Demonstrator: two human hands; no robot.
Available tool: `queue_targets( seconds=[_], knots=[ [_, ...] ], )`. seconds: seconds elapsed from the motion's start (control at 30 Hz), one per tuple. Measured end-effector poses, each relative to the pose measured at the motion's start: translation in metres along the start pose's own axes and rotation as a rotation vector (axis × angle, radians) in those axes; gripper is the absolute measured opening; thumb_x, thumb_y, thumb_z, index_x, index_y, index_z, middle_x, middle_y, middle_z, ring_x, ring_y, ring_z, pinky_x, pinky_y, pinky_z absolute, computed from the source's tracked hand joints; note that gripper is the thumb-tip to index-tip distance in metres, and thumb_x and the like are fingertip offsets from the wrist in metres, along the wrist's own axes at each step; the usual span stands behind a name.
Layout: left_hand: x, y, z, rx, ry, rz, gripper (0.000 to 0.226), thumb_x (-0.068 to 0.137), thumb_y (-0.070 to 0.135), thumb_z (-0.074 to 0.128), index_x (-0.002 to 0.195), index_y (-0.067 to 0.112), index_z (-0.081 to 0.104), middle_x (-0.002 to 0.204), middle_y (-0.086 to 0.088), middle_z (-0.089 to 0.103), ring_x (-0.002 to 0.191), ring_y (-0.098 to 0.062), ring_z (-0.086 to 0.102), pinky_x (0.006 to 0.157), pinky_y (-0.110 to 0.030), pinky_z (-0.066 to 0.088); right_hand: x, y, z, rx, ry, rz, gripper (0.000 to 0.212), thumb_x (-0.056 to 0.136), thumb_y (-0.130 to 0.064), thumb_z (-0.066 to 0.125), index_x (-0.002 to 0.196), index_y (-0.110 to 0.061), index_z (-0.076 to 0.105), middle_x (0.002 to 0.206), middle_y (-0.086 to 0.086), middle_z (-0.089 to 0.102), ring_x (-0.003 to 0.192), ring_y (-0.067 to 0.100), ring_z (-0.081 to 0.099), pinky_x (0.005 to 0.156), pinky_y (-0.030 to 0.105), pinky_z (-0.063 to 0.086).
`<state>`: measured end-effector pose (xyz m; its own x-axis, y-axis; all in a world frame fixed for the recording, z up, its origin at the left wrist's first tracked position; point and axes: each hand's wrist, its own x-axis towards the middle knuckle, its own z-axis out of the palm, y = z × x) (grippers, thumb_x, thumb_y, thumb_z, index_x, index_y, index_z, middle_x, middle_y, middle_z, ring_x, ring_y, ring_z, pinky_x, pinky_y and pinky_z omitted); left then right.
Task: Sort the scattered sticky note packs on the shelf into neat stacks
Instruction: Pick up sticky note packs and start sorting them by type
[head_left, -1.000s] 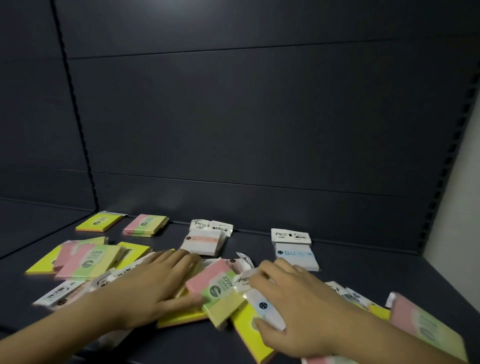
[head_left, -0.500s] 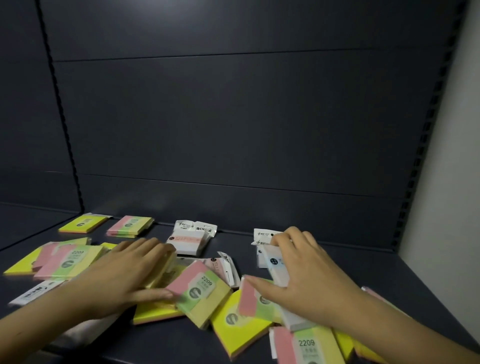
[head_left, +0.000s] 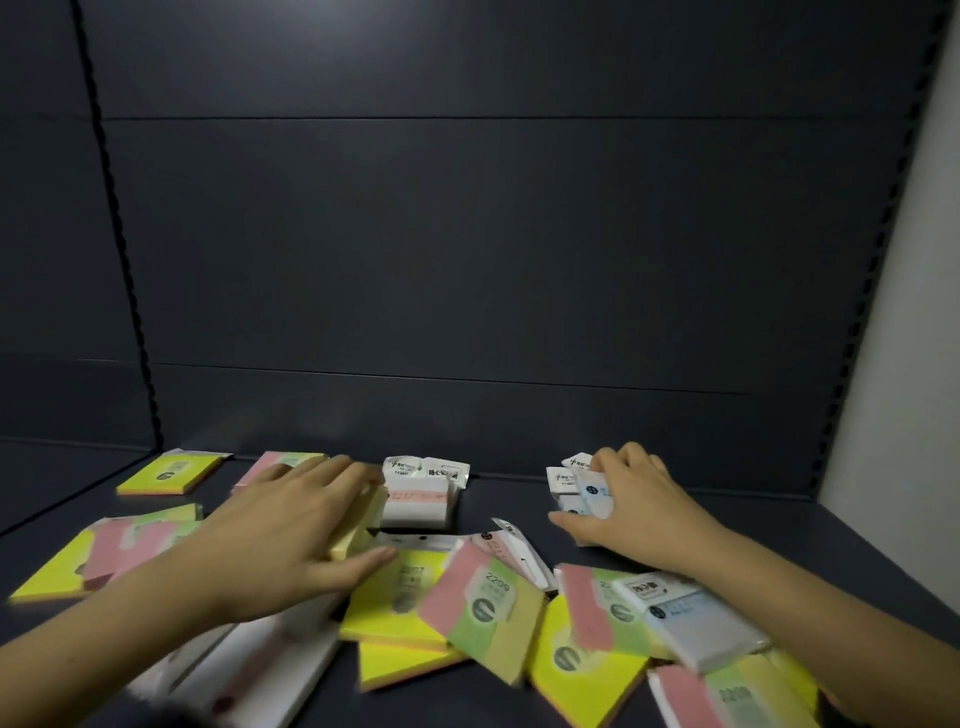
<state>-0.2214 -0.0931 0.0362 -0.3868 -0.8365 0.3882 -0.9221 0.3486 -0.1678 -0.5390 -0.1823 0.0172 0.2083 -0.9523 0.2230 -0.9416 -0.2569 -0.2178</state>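
Shelf, sticky note packs scattered: our right hand grips a blue pack at the back, our left hand rests flat, fingers straight, on a yellow pack.

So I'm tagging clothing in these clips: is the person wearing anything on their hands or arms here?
Nothing shows. Both the left hand and right hand are bare, with no gloves, rings, watch or bracelet visible. Both forearms are uncovered right down to the bottom edge of the picture, so no sleeve appears. Fingernails look short and unpainted.
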Motion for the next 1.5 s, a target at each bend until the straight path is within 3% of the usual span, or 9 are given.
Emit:
queue_targets(
  seconds=[0.23, 0.7, 0.87, 1.0, 1.13, 1.27, 1.4, 1.5],
  knots=[
    [0.007, -0.032, -0.009, -0.072, 0.016, 0.053, 0.057, 0.079, 0.073, 0.020, 0.119, 0.038, 0.041, 0.108, 0.018, 0.051, 0.095, -0.005, 0.049, 0.080, -0.028, 0.038, 0.013, -0.011, 0.008, -0.025, 0.003, 0.113, 0.073, 0.066, -0.081, 0.053, 0.114, -0.026, 0.045, 0.113, -0.002, 0.040, 0.114, 0.020, 0.041, 0.095, 0.038, 0.044],
    [0.004, -0.025, 0.002, -0.052, 0.079, -0.038, 0.061, 0.078, 0.071, 0.006, 0.118, 0.037, 0.038, 0.112, 0.015, 0.052, 0.094, -0.009, 0.049, 0.076, -0.029, 0.035, 0.018, -0.001, 0.013, -0.073, -0.017, 0.075, 0.071, 0.069, -0.079, 0.054, 0.116, -0.027, 0.046, 0.115, 0.000, 0.040, 0.114, 0.021, 0.041, 0.095, 0.039, 0.045],
    [-0.007, -0.046, -0.002, -0.103, 0.078, -0.017, 0.063, 0.077, 0.072, 0.005, 0.120, 0.038, 0.036, 0.113, 0.017, 0.050, 0.097, -0.006, 0.047, 0.083, -0.030, 0.038, 0.023, -0.008, 0.020, -0.049, -0.076, 0.124, 0.075, 0.062, -0.083, 0.056, 0.112, -0.027, 0.048, 0.112, -0.001, 0.040, 0.112, 0.020, 0.043, 0.094, 0.037, 0.045],
    [-0.014, -0.067, -0.008, -0.098, 0.085, -0.019, 0.066, 0.077, 0.073, 0.005, 0.122, 0.037, 0.036, 0.115, 0.016, 0.050, 0.102, -0.008, 0.049, 0.086, -0.032, 0.040, 0.024, -0.015, 0.020, -0.070, -0.146, 0.142, 0.091, 0.045, -0.096, 0.042, 0.107, -0.029, 0.045, 0.108, -0.004, 0.039, 0.103, 0.015, 0.045, 0.090, 0.032, 0.046],
    [-0.015, -0.088, -0.013, -0.088, 0.093, -0.026, 0.073, 0.077, 0.077, -0.002, 0.125, 0.036, 0.034, 0.115, 0.017, 0.049, 0.103, -0.006, 0.048, 0.088, -0.030, 0.039, 0.022, -0.014, 0.021, -0.107, -0.201, 0.139, 0.101, 0.045, -0.099, 0.026, 0.113, -0.027, 0.046, 0.111, -0.005, 0.038, 0.104, 0.012, 0.044, 0.091, 0.029, 0.044],
    [-0.016, -0.101, -0.017, -0.073, 0.070, -0.035, 0.074, 0.076, 0.078, -0.002, 0.127, 0.037, 0.032, 0.112, 0.019, 0.047, 0.102, -0.005, 0.046, 0.090, -0.028, 0.037, 0.019, -0.020, 0.020, -0.182, -0.222, 0.124, 0.101, 0.052, -0.095, 0.015, 0.123, -0.029, 0.043, 0.122, -0.004, 0.038, 0.114, 0.014, 0.042, 0.093, 0.032, 0.041],
    [-0.019, -0.112, -0.024, -0.093, 0.013, -0.054, 0.082, 0.071, 0.086, 0.002, 0.131, 0.037, 0.029, 0.121, 0.019, 0.045, 0.108, -0.004, 0.044, 0.094, -0.028, 0.036, 0.019, -0.035, -0.001, -0.169, -0.186, 0.104, 0.124, 0.045, -0.100, 0.003, 0.145, -0.031, 0.028, 0.142, -0.003, 0.036, 0.131, 0.018, 0.034, 0.106, 0.035, 0.034],
    [-0.023, -0.124, -0.032, -0.149, -0.020, -0.084, 0.091, 0.065, 0.092, 0.008, 0.133, 0.037, 0.029, 0.130, 0.019, 0.043, 0.106, -0.002, 0.041, 0.097, -0.028, 0.035, 0.017, -0.066, -0.017, -0.154, -0.118, 0.035, 0.089, 0.075, -0.083, 0.031, 0.147, -0.031, 0.025, 0.148, -0.006, 0.033, 0.136, 0.016, 0.029, 0.111, 0.037, 0.031]
  ],
)
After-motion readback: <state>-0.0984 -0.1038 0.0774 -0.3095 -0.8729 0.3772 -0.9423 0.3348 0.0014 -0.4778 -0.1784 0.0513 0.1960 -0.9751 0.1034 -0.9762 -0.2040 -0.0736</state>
